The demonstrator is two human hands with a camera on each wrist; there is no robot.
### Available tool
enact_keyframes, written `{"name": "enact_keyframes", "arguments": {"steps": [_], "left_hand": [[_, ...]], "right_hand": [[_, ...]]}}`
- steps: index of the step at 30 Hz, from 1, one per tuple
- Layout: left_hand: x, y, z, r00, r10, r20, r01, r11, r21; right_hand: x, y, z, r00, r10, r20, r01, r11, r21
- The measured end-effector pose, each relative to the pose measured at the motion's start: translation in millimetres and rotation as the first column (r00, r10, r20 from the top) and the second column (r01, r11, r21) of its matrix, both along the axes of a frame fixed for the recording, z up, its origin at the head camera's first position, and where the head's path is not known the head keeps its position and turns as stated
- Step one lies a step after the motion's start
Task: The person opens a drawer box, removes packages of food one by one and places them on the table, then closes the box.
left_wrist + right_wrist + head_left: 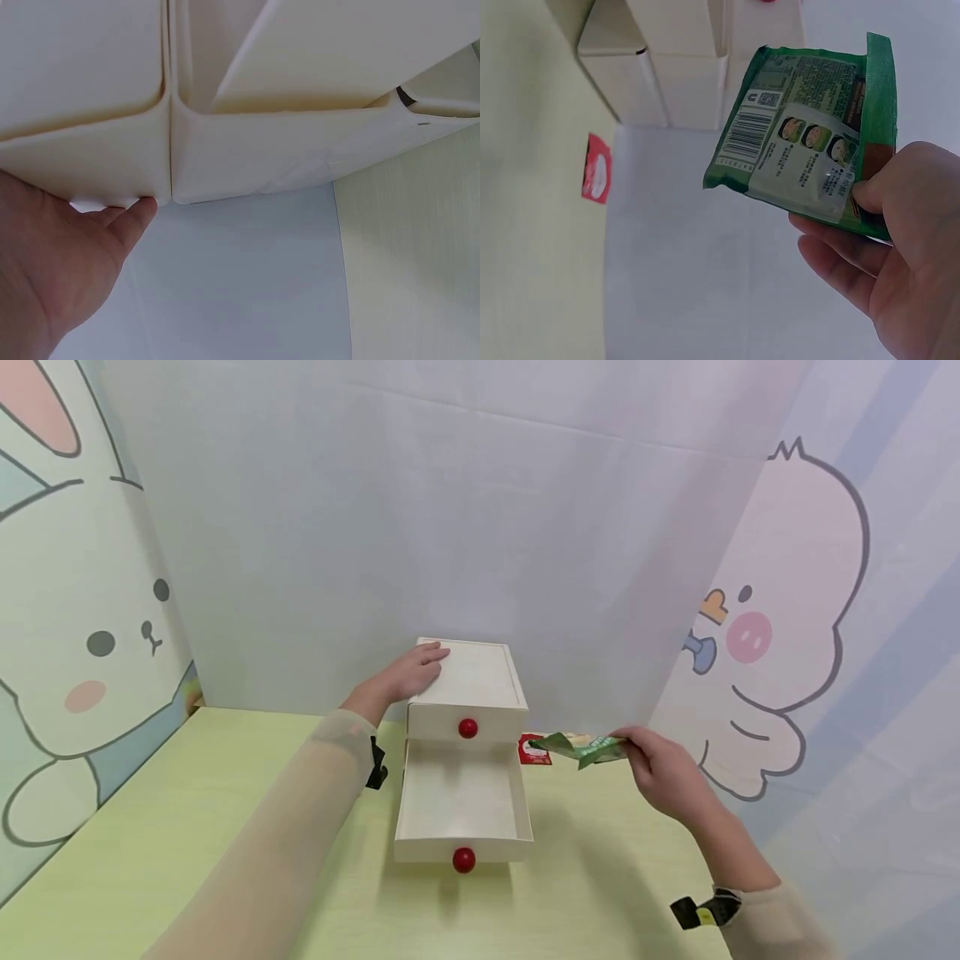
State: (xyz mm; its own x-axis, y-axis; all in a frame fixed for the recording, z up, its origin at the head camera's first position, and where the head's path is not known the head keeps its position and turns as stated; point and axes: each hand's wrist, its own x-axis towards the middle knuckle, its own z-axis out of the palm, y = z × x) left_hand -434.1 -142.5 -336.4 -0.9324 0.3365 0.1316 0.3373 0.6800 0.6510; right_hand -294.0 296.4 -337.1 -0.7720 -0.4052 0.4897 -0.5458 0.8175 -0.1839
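Note:
A white two-drawer box (480,672) with red round knobs stands by the back wall. Its lower drawer (461,797) is pulled out and bare inside; the upper drawer (435,722) is pushed in. My left hand (408,675) rests on the left edge of the box top, and in the left wrist view its fingertips (142,210) lie along that edge. To the right of the box, my right hand (667,777) pinches a green food packet (592,750) by one end, thumb on its face. In the right wrist view the packet's printed back shows a barcode and small pictures.
A red packet (534,750) lies on the pale yellow-green table (225,827) just right of the box. Behind stands a grey-white backdrop (465,527), with cartoon-printed cloth (795,610) at the sides.

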Motion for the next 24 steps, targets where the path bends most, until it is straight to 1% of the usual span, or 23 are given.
{"name": "enact_keyframes", "arguments": {"steps": [4, 7, 10, 13, 16, 18, 21, 23, 24], "left_hand": [[-0.8, 0, -1.1, 1.0, 0.003, 0.006, -0.003, 1.0, 0.002], [-0.8, 1, -1.0, 1.0, 0.005, 0.013, -0.005, 1.0, 0.009], [-1.0, 1, -0.9, 1.0, 0.006, 0.013, -0.006, 1.0, 0.008], [-1.1, 2, -0.6, 1.0, 0.004, 0.007, -0.004, 1.0, 0.004], [-0.6, 2, -0.4, 1.0, 0.0, 0.007, 0.0, 1.0, 0.003], [-0.3, 2, -0.3, 1.0, -0.001, 0.009, 0.001, 1.0, 0.004], [0.0, 2, 0.0, 1.0, 0.001, 0.013, -0.001, 1.0, 0.009], [0.0, 2, 0.1, 1.0, 0.003, 0.014, -0.003, 1.0, 0.009], [0.0, 2, 0.1, 1.0, 0.004, 0.014, -0.004, 1.0, 0.009]], "right_hand": [[-11.2, 15, -13.9, 0.989, -0.076, 0.129, 0.07, 0.996, 0.054], [-20.7, 25, -28.1, 0.976, -0.12, 0.184, 0.102, 0.989, 0.104], [-27.8, 34, -42.0, 0.969, -0.147, 0.201, 0.119, 0.982, 0.144], [-32.3, 41, -52.2, 0.967, -0.153, 0.203, 0.117, 0.977, 0.177], [-34.0, 46, -60.1, 0.964, -0.144, 0.223, 0.096, 0.973, 0.212], [-34.8, 49, -64.5, 0.957, -0.137, 0.257, 0.074, 0.968, 0.24], [-34.8, 52, -68.9, 0.93, -0.137, 0.341, 0.039, 0.96, 0.277], [-35.4, 52, -71.2, 0.901, -0.144, 0.41, 0.018, 0.955, 0.295], [-35.4, 52, -72.3, 0.881, -0.156, 0.447, 0.016, 0.954, 0.3]]}}
